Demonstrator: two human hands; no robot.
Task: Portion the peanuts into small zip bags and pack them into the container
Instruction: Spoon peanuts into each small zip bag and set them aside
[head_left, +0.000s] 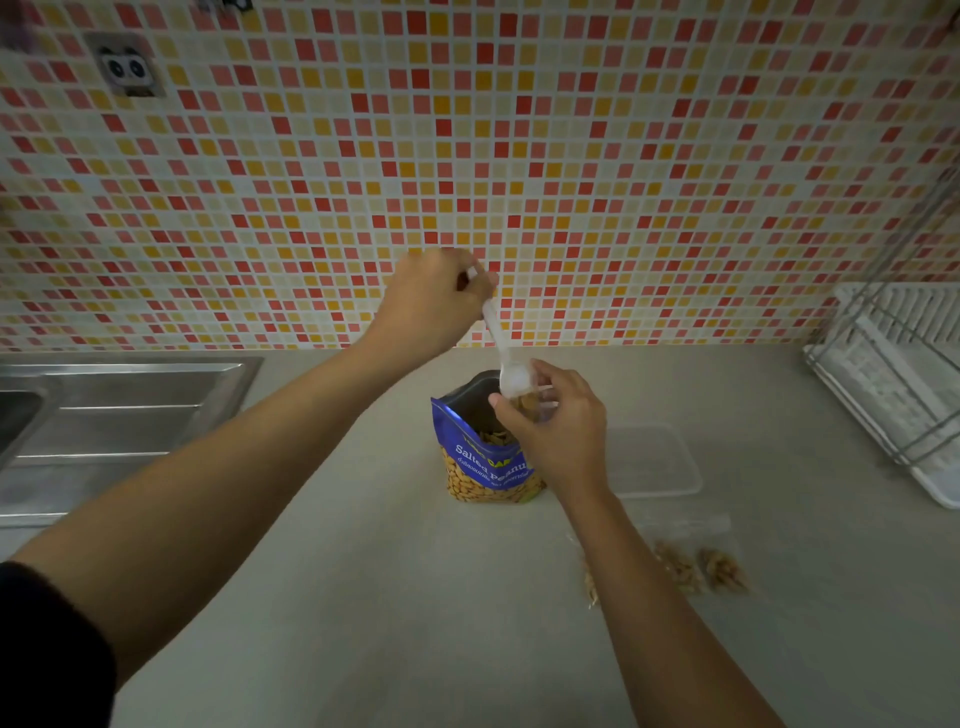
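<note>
A blue salted-peanut pouch (480, 457) stands open on the counter's middle. My left hand (434, 301) grips the handle of a white plastic spoon (501, 343), raised above the pouch, its bowl tipped down. My right hand (558, 431) pinches a small clear zip bag (530, 402) right under the spoon's bowl, over the pouch mouth; a few peanuts show inside it. Three filled zip bags (691, 566) lie flat at the front right. A clear rectangular container (657, 460) sits right of the pouch, behind my right wrist.
A steel sink and drainboard (119, 410) fill the left side. At the right edge stands a white dish rack (893, 379) with wire frame. A mosaic tile wall runs along the counter's back.
</note>
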